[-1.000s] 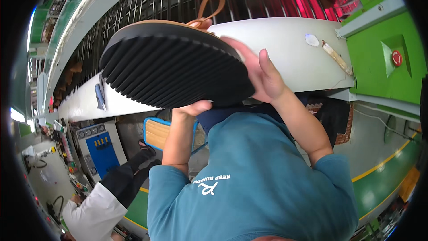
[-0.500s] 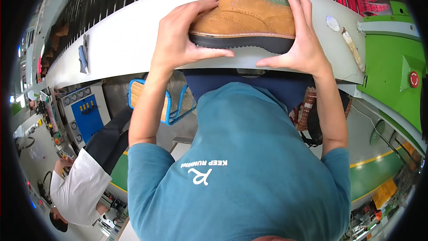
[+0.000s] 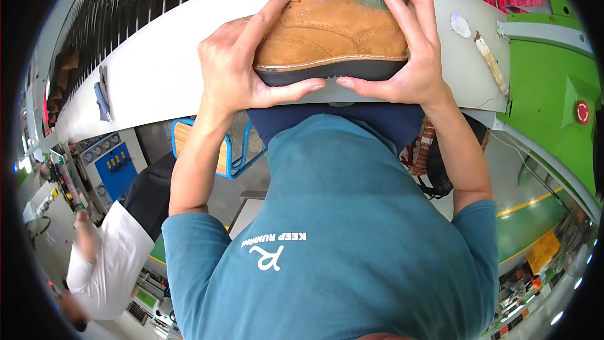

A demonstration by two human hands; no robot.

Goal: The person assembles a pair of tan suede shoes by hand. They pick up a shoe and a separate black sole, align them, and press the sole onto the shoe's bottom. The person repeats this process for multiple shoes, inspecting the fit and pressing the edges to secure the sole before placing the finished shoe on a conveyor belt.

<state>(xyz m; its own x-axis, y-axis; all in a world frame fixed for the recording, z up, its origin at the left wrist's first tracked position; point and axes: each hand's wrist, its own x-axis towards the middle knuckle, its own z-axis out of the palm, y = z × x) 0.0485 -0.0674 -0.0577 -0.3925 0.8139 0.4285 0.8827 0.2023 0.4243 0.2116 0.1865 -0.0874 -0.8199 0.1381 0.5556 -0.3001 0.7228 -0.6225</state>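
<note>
A tan suede lace-up shoe with a black sole and pale welt stitching is held side-on above the white worktop, its toe to the left. Brown laces loop up at its top, and a green shoe last shows in its opening. My left hand grips the toe end, thumb stretched below the sole. Around the heel end curves my right hand, fingers up beside the last and thumb under the sole. The two thumb tips nearly meet beneath the shoe.
The white worktop borders a dark slatted roller conveyor. On it lie a grey-blue tool, a white disc and a wrapped stick. A green machine with a red button stands right. A co-worker in white is at lower left.
The shoe and both hands have shifted slightly left, and the shoe's sole has tipped a little. My thumbs have come closer together. The co-worker's arm has moved.
</note>
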